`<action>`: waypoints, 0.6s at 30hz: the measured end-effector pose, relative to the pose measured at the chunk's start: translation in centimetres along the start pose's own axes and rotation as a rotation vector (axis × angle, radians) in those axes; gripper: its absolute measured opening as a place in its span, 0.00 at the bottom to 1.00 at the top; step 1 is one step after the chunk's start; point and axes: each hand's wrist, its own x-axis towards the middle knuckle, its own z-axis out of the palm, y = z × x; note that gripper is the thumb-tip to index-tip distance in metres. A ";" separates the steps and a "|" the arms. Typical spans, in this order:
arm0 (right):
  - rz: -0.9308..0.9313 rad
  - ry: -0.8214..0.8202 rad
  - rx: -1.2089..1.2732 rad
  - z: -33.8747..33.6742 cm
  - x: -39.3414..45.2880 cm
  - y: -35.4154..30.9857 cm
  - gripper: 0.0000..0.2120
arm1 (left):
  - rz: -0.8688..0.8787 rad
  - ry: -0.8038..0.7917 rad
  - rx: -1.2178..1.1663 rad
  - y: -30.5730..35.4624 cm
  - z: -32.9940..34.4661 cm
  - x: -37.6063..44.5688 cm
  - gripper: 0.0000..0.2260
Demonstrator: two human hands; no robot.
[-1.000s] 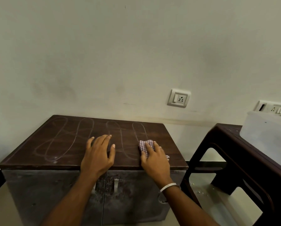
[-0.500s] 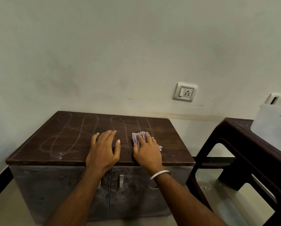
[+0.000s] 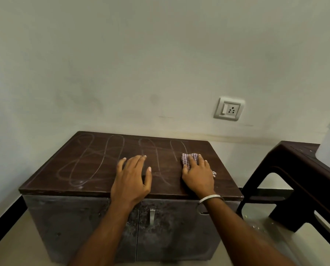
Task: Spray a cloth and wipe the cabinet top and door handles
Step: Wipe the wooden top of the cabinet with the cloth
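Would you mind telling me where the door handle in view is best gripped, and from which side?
Probably at its lower end, from the front. The handle is a narrow upright metal strip just right of the door seam; its top sits close under the cabinet top. The right hand is nearest.

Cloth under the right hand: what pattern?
Small pink-and-white checks on the cloth, seen in the head view.

Dark wood-look top [image 3: 106, 169], matt and dusty, looped with pale smear lines. Checked woven cloth [image 3: 189, 160] crumpled on it. Doors [image 3: 74, 227] below look like dull, mottled metal, with a plain metal handle [image 3: 152, 215]. Glossy white plastic socket [image 3: 229, 108] on a matt wall [image 3: 141, 64].
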 end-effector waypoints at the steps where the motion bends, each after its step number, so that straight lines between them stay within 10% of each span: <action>1: -0.024 -0.003 -0.002 0.3 0.2 -0.5 0.26 | -0.002 0.000 0.002 0.0 0.0 0.0 0.25; 18: 0.006 -0.035 -0.061 0.8 5.6 0.7 0.27 | 0.005 0.019 0.011 0.1 0.0 -0.1 0.23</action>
